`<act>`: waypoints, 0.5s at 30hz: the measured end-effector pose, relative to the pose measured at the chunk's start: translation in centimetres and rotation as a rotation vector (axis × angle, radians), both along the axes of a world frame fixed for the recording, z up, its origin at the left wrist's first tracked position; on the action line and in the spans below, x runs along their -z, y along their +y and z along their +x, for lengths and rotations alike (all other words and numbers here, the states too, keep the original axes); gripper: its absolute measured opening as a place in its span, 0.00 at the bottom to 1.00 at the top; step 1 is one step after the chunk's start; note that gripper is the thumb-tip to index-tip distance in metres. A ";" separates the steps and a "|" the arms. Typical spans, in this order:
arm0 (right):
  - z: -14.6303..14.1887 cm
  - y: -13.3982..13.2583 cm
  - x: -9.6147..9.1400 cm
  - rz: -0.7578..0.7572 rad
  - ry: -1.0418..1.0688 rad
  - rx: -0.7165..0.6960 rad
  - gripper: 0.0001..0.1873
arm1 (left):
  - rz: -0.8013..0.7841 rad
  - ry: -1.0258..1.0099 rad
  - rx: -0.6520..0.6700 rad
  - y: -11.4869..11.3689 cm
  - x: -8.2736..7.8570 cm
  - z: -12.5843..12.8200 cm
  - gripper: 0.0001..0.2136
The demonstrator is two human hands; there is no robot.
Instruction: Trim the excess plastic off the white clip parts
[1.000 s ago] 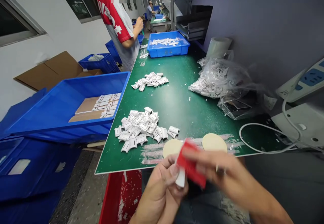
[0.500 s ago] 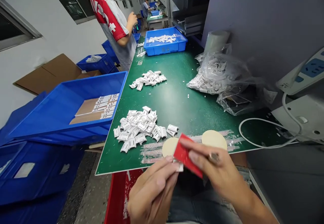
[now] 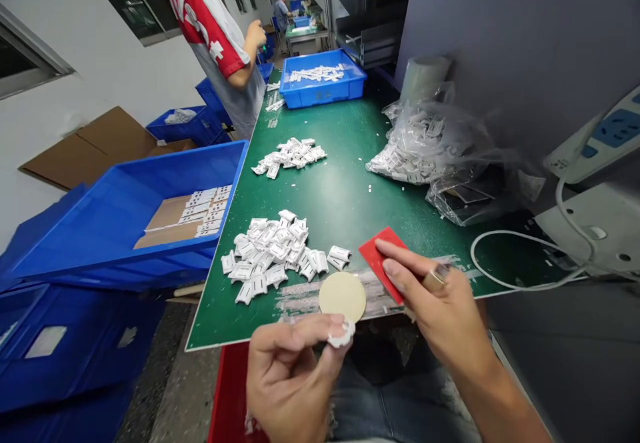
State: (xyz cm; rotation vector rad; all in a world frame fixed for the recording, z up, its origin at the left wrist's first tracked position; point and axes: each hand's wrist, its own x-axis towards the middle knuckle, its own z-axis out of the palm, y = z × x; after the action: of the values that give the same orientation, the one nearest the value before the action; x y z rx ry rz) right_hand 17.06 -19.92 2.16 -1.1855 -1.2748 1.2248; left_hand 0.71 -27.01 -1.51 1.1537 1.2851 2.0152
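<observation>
My left hand pinches a small white plastic part between thumb and fingers, near the table's front edge. Held up by my right hand is a flat red rectangular piece; I cannot make out its exact kind. The red piece and the white part are apart. Just beyond my left fingers lies a pale yellow disc on the green table. To its left is a pile of similar white plastic parts, with a single one lying beside the pile.
Further back sit another white pile and a blue tray of white pieces. A clear bag of parts and a white cable are on the right. A blue bin stands left; a person is behind it.
My right hand has lifted the red piece up and away from the white part. My left hand has turned, showing more of the part. The right yellow disc is now hidden.
</observation>
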 end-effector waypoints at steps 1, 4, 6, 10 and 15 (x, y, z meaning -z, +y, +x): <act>0.1 0.0 0.1 0.001 0.001 0.029 0.13 | 0.010 0.012 0.032 0.2 -0.2 -0.2 0.19; 0.4 -0.5 0.2 -0.005 -0.007 0.052 0.10 | -0.034 0.009 0.117 0.4 -0.4 -0.7 0.14; 0.6 -1.1 0.1 -0.016 -0.021 0.056 0.10 | -0.035 -0.001 0.136 0.6 -0.2 -0.8 0.13; 0.5 -2.0 -0.3 -0.093 0.002 0.081 0.13 | -0.063 -0.223 0.282 1.0 -0.3 -0.4 0.09; 0.6 -2.6 -0.7 -0.181 0.240 0.014 0.15 | -0.346 -0.680 0.585 0.9 -1.2 -0.3 0.10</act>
State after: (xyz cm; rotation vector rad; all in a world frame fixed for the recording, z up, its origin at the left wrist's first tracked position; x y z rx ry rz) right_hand 17.65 -22.55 2.88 -1.1328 -0.9924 1.4489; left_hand 0.36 -26.07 -0.30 0.5117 0.7775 1.4687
